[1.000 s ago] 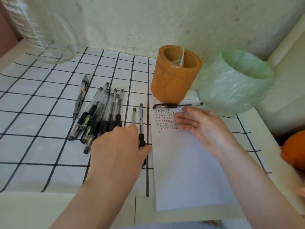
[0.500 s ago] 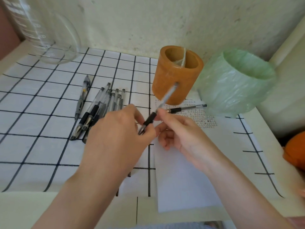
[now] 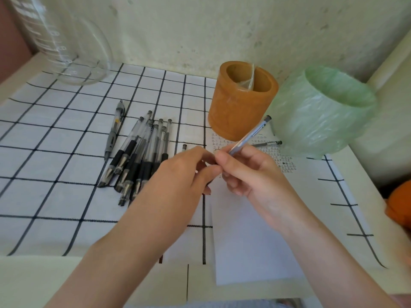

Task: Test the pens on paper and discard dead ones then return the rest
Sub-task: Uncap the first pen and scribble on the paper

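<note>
My right hand pinches a clear pen whose capped end slants up toward the orange pen holder. My left hand meets it over the top of the white paper, fingers curled at the pen's lower end, which is hidden between the two hands. Scribble marks cover the paper's top. Several black-grip pens lie bundled on the checked cloth, with a grey pen to their left. Another pen lies across the paper's top.
A bin lined with a green bag stands right of the holder. A large glass jar stands at the back left by the wall. An orange object sits past the table's right edge. One pen end pokes out behind my left hand.
My left hand picked a pen off the cloth and lifted it. My right hand left the paper and took the pen's barrel, swinging its far end rightward.
</note>
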Demonstrator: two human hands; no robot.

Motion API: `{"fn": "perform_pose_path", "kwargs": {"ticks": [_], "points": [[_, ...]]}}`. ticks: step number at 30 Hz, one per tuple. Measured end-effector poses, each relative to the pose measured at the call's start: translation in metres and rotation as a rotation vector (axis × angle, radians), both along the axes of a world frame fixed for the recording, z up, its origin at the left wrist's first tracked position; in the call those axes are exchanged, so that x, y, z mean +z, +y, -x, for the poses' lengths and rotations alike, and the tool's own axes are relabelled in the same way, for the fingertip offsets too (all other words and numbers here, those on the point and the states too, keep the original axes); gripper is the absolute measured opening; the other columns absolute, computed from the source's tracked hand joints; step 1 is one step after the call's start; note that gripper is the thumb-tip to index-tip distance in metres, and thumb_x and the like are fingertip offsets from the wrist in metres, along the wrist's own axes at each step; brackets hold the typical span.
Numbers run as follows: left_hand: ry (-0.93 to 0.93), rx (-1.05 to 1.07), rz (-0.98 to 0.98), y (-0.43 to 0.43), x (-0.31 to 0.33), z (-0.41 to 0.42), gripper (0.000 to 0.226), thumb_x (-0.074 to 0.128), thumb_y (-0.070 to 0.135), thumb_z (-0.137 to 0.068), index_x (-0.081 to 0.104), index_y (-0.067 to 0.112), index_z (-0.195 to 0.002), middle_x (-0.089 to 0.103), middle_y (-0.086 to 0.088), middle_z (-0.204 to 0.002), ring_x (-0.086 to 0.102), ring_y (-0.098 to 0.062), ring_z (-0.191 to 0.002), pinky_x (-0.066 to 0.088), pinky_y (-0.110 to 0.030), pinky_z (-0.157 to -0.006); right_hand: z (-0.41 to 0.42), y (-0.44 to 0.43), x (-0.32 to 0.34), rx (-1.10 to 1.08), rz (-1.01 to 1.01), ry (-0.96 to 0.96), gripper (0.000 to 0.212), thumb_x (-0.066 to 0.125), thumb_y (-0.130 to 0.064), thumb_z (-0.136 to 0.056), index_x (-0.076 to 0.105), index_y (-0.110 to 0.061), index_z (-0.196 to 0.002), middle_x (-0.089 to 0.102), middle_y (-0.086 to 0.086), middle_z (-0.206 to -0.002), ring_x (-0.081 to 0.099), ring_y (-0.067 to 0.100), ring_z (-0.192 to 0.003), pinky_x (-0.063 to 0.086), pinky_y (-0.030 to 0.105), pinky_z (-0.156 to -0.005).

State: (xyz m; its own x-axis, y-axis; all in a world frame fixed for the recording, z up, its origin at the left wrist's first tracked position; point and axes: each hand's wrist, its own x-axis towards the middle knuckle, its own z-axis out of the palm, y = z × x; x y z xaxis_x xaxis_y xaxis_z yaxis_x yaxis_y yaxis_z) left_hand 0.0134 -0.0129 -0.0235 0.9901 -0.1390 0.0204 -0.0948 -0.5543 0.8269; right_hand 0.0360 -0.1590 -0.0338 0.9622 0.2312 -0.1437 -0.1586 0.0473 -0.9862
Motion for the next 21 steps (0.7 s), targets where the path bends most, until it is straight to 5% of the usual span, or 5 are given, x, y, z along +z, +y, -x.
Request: {"fn": "perform_pose_path", "kwargs": {"ticks": [4, 11, 21], "points": [[-0.004, -0.011, -0.065, -0.005, -0.004, -0.001, 0.024, 0.04, 0.027, -0.095, 0.061, 0.015, -0.094, 0.047, 0.008, -0.073, 0.046, -0.007, -0.058, 0.038, -0.016, -0.058, 0.0, 0.0, 0.002, -0.006, 0.018, -0.001, 0.017, 0.066, -0.029, -0.07, 0.066, -0.015, -0.08, 0.051, -0.007, -0.054, 0.033, 0.007, -0.045, 0.026, 0.014, -0.042], [0.008, 0.023, -0.12, -0.01, 0.003, 0.005, 0.025, 0.03, 0.037, -0.096, 0.05, 0.023, -0.098, 0.06, 0.001, -0.076, 0.057, -0.017, -0.07, 0.047, -0.038, -0.069, 0.001, -0.001, 0.004, -0.024, 0.052, -0.022, 0.014, 0.065, -0.029, -0.072, 0.067, -0.016, -0.08, 0.042, -0.007, -0.049, 0.03, 0.006, -0.044, 0.023, 0.014, -0.042], [0.063, 0.018, 0.061, -0.011, -0.006, -0.001, 0.021, 0.04, 0.042, -0.09, 0.057, 0.035, -0.079, 0.05, 0.017, -0.05, 0.041, -0.005, -0.045, 0.03, -0.018, -0.046, 0.001, -0.009, 0.004, -0.007, 0.036, -0.002, 0.015, 0.063, -0.031, -0.073, 0.065, -0.017, -0.075, 0.051, -0.008, -0.048, 0.034, 0.008, -0.042, 0.025, 0.015, -0.042]]}}
